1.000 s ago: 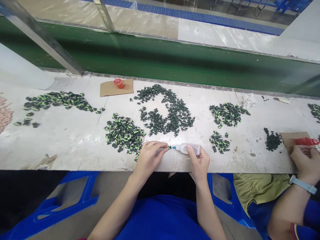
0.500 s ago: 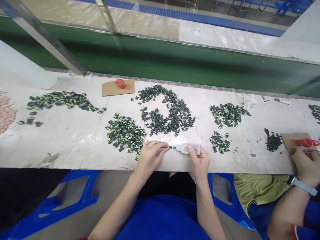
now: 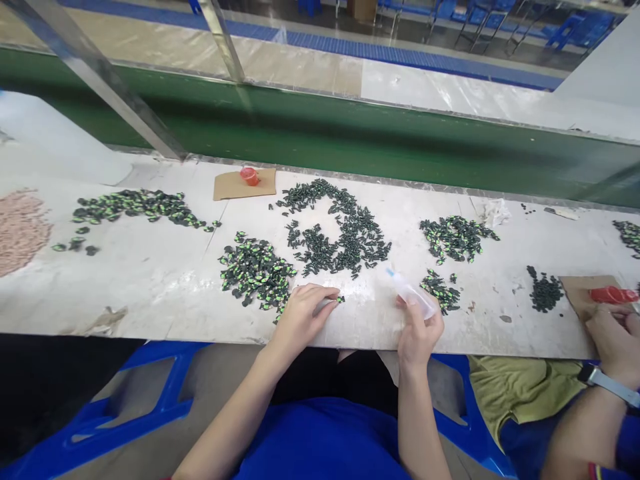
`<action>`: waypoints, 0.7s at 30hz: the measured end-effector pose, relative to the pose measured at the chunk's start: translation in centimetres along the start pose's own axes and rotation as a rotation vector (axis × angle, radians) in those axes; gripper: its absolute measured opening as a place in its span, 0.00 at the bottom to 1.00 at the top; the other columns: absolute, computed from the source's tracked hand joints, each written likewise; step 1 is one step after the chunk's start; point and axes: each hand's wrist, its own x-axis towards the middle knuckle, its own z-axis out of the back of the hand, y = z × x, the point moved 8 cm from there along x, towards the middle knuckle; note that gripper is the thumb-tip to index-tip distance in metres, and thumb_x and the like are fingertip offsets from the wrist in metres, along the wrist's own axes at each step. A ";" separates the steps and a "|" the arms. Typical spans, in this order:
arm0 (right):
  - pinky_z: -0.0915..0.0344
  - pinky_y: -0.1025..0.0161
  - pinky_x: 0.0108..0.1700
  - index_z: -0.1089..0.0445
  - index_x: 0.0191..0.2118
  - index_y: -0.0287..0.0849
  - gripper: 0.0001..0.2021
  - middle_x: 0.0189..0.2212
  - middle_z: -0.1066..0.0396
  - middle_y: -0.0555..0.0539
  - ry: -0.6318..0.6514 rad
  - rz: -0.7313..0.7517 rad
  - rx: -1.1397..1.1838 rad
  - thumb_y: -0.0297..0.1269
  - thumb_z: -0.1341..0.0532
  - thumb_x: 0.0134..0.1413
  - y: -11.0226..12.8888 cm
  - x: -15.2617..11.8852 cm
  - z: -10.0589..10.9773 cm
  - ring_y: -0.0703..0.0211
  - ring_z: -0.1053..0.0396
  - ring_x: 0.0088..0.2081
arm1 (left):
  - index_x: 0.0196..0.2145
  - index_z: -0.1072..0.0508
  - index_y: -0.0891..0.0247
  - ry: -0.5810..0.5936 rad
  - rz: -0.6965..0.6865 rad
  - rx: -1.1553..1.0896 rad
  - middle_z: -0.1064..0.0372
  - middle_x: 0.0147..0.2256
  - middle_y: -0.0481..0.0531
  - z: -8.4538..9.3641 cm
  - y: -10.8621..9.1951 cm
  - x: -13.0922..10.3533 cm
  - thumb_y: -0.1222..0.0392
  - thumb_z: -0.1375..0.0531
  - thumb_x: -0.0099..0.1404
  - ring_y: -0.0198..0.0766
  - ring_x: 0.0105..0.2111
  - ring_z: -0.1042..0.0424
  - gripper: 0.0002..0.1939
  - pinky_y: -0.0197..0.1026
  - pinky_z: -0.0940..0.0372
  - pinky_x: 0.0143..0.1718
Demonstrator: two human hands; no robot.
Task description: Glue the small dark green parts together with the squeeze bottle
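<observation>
Between the thumb and fingertips of my left hand (image 3: pixel 307 313) is a small dark piece with green marks (image 3: pixel 341 299), just above the white table (image 3: pixel 175 287). My right hand (image 3: pixel 421 333) grips a translucent squeeze bottle (image 3: pixel 414 293), its blue tip pointing up and left, apart from the piece. A pile of black-and-green pieces (image 3: pixel 255 270) lies left of my left hand. Beyond my hands spreads a heap of small dark green pieces (image 3: pixel 355 233). Two smaller black-and-green piles, one far (image 3: pixel 457 237) and one near (image 3: pixel 440 291), lie by the bottle.
A red cup (image 3: pixel 249 176) stands on cardboard (image 3: pixel 230 187) at the back. More black-and-green pieces (image 3: pixel 140 203) and pinkish pieces (image 3: pixel 20 230) lie left. At right, another person's hand (image 3: pixel 613 337) is by a red container (image 3: pixel 613 295). A green wall (image 3: pixel 375 133) borders the table.
My right hand has moved right with the bottle, whose tip has come away from the small piece and now angles upward. My left hand still holds the piece. The whole view has shifted slightly.
</observation>
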 end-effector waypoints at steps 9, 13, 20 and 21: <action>0.35 0.50 0.52 0.43 0.37 0.46 0.25 0.37 0.28 0.48 0.081 0.048 -0.114 0.35 0.29 0.32 0.4 2.3 -2.3 0.54 0.27 0.43 | 0.30 0.25 0.58 -0.221 0.217 0.352 0.24 0.35 0.53 5.1 3.3 1.3 0.60 0.40 0.63 0.50 0.43 0.33 0.05 0.52 0.42 0.42; 0.35 0.49 0.51 0.43 0.41 0.45 0.26 0.40 0.29 0.44 0.087 0.106 -0.176 0.36 0.31 0.36 0.7 2.0 -2.2 0.53 0.29 0.44 | 0.27 0.27 0.59 -0.170 0.257 0.371 0.25 0.34 0.54 4.1 3.6 1.6 0.64 0.39 0.60 0.53 0.43 0.37 0.04 0.53 0.45 0.41; 0.35 0.53 0.47 0.42 0.52 0.45 0.32 0.49 0.37 0.40 -0.099 0.541 -0.327 0.33 0.30 0.39 5.0 -2.6 -0.2 0.50 0.36 0.51 | 0.25 0.30 0.60 -0.113 0.296 0.325 0.25 0.33 0.53 3.7 3.5 1.6 0.70 0.40 0.59 0.53 0.45 0.38 0.08 0.56 0.50 0.43; 0.34 0.55 0.43 0.41 0.51 0.45 0.30 0.46 0.36 0.42 -0.107 0.620 -0.313 0.31 0.30 0.40 5.5 -3.7 -0.2 0.51 0.34 0.48 | 0.25 0.30 0.60 -0.100 0.291 0.311 0.25 0.33 0.52 3.6 3.3 1.6 0.71 0.41 0.59 0.52 0.44 0.37 0.08 0.56 0.51 0.44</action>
